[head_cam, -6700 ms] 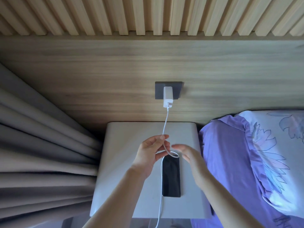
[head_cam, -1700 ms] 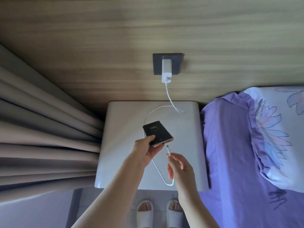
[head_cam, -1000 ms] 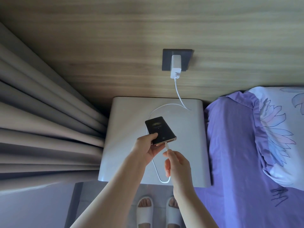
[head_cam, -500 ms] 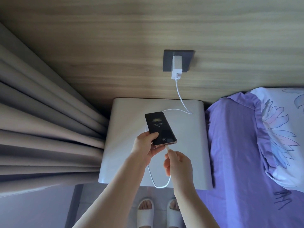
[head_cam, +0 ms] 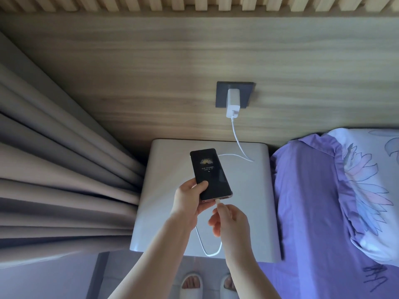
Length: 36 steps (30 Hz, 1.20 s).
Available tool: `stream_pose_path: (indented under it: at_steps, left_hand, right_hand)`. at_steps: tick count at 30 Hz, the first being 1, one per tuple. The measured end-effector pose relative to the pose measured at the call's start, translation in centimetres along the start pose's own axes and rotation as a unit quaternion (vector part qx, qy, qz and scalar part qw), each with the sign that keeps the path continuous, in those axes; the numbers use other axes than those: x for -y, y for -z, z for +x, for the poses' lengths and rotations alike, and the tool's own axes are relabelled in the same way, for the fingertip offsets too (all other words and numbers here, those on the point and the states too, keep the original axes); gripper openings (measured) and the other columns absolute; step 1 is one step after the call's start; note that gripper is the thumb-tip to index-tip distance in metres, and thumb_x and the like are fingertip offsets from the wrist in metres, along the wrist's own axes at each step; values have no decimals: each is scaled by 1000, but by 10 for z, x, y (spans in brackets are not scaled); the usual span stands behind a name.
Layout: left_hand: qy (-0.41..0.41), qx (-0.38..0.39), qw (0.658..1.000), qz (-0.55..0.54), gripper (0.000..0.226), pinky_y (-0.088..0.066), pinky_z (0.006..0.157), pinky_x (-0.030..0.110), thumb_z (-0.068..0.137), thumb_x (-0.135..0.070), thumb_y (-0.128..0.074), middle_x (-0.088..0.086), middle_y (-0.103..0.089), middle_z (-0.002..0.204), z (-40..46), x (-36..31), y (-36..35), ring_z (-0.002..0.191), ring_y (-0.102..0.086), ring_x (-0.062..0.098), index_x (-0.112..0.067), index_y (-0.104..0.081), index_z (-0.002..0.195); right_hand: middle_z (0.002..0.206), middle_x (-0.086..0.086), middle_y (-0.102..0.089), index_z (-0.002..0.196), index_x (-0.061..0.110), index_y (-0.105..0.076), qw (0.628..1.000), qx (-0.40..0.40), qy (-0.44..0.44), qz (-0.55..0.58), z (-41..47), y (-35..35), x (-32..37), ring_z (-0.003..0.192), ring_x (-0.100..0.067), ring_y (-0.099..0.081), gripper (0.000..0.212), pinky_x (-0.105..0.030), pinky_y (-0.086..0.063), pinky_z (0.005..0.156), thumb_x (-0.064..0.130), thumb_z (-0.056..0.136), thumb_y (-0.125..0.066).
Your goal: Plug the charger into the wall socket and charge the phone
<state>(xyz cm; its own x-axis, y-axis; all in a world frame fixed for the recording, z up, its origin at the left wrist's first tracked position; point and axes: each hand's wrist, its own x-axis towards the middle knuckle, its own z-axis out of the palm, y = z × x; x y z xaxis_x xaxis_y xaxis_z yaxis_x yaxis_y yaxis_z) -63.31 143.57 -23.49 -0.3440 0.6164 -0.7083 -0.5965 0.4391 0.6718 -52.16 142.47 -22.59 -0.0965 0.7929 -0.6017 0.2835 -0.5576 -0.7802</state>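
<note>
A white charger (head_cam: 233, 104) sits plugged into the dark grey wall socket (head_cam: 222, 94) on the wooden panel. Its white cable (head_cam: 239, 145) drops to the bedside table, passes behind the phone and loops back below my hands. My left hand (head_cam: 187, 201) holds the black phone (head_cam: 209, 174) by its lower part, above the table. The screen is lit with a small emblem and text. My right hand (head_cam: 230, 221) pinches the cable's plug (head_cam: 218, 202), which is seated in the port on the phone's bottom edge.
The white bedside table (head_cam: 248, 203) stands under the socket. Grey curtains (head_cam: 56, 169) hang close on the left. A bed with a purple sheet (head_cam: 313, 212) and a flowered pillow (head_cam: 367, 184) borders the table on the right. My feet in white slippers (head_cam: 191, 287) are below.
The cable's plug went from just clear of the phone into its bottom port, and the screen lit up. The phone has turned more upright in my left hand. The view has tilted up.
</note>
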Motion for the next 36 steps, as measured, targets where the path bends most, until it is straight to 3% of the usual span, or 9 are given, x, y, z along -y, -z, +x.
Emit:
stream_pose_path:
  at_steps: [3, 7, 10, 14, 17, 27, 32, 34, 36]
  left_hand:
    - [-29, 2, 1000, -2, 15, -58, 55, 25, 93, -8, -54, 8, -76, 83, -16, -19, -1, 70, -75, 19, -16, -67, 94]
    - [-75, 28, 997, -16, 18, -58, 60, 28, 93, -10, -55, 13, -74, 100, -49, -55, -3, 85, -74, 24, -13, -66, 108]
    - [-120, 80, 989, -40, 19, -59, 64, 30, 92, -8, -55, 13, -76, 98, -80, -82, -9, 90, -73, 27, -11, -68, 106]
    - [-179, 138, 973, -35, 23, -58, 75, 32, 90, -7, -55, 14, -75, 104, -123, -115, -25, 92, -71, 23, -15, -72, 104]
    - [-203, 170, 963, -51, 26, -58, 77, 34, 91, -5, -52, 16, -73, 109, -152, -137, -37, 95, -69, 25, -12, -69, 110]
    - [-240, 197, 945, -101, 36, -49, 92, 47, 98, -29, -43, 21, -67, 121, -229, -201, -69, 108, -64, 34, -9, -62, 121]
    - [-248, 218, 936, -118, 35, -43, 104, 52, 95, -25, -45, 20, -66, 123, -258, -224, -77, 117, -60, 36, -9, -65, 119]
    - [-258, 232, 931, -111, 35, -44, 100, 50, 95, -25, -43, 20, -67, 121, -270, -231, -80, 113, -62, 35, -10, -67, 116]
    - [-260, 246, 926, -118, 36, -45, 99, 47, 95, -24, -42, 20, -67, 122, -280, -238, -83, 109, -64, 32, -10, -67, 115]
  right_hand:
    - [46, 5, -64, 69, 11, -59, 1000, 18, 15, -6, -11, 0, 17, 35, -2, -48, 31, -19, -42, 50, 23, 95, -47]
    - [55, 3, -69, 78, 11, -63, 997, 65, 35, 19, -31, 11, 49, 44, -5, -58, 23, -17, -48, 49, 24, 93, -54]
    - [75, 7, -74, 92, 22, -64, 993, 71, 78, 47, -47, 26, 80, 70, -7, -69, 5, -23, -53, 63, 26, 90, -61]
    - [116, 0, -69, 115, 24, -63, 974, 92, 158, 135, -65, 40, 137, 108, -11, -65, 25, -38, -52, 93, 14, 96, -49]
    - [125, -7, -67, 127, 20, -60, 956, 116, 195, 184, -80, 42, 177, 120, -26, -60, 35, -48, -43, 103, 17, 97, -41]
    - [127, -15, -65, 124, 18, -62, 918, 109, 269, 270, -146, 52, 256, 120, -34, -59, 34, -52, -42, 105, 23, 97, -43]
    - [127, -10, -66, 128, 20, -59, 904, 113, 297, 287, -170, 59, 280, 119, -29, -60, 35, -48, -42, 100, 24, 97, -42]
    - [126, -8, -67, 129, 21, -57, 901, 111, 295, 297, -176, 62, 288, 116, -28, -60, 35, -46, -42, 94, 23, 97, -42]
    - [126, -7, -67, 129, 21, -58, 898, 114, 303, 299, -182, 65, 295, 116, -28, -60, 35, -50, -43, 99, 21, 98, -41]
